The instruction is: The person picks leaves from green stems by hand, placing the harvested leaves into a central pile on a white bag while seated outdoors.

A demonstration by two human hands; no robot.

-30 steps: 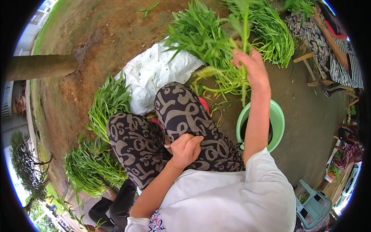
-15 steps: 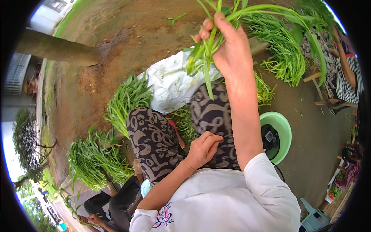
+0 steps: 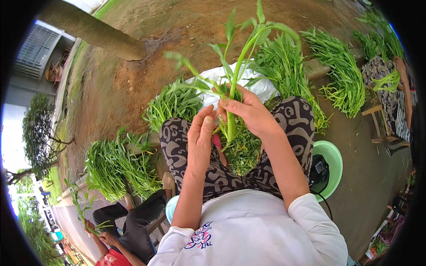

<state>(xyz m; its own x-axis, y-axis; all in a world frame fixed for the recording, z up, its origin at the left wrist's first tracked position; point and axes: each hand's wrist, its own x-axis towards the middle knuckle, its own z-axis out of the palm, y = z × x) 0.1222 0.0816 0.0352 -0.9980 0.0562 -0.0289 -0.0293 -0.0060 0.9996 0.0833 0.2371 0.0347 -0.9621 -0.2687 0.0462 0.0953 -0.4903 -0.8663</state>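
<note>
A small bunch of long-stemmed leafy greens, like water spinach [image 3: 233,95], stands upright in front of my lap, with its cut stems pointing down and its leaves spreading up. My right hand [image 3: 255,113] is closed around the stems. Close beside them on the left is my left hand [image 3: 200,139], its fingers loosely bent and parted from the thumb, with nothing visible in it. Below both hands, between my knees, lies a heap of loose leaves and trimmings [image 3: 242,155]. A white plastic sheet [image 3: 262,91] is spread beyond my knees, partly hidden by the bunch.
Bundles of greens lie left [image 3: 173,104], far left [image 3: 117,166], ahead right [image 3: 284,62] and farther right [image 3: 339,71]. A green basin [image 3: 333,166] holding a black item sits by my right thigh. One person [image 3: 137,226] sits at lower left, another [image 3: 401,97] near a wooden stool [image 3: 377,124].
My right hand has brought the greens down and inward from the upper right to above my lap. My left hand has risen from my thigh to beside the stems. My knees have spread apart.
</note>
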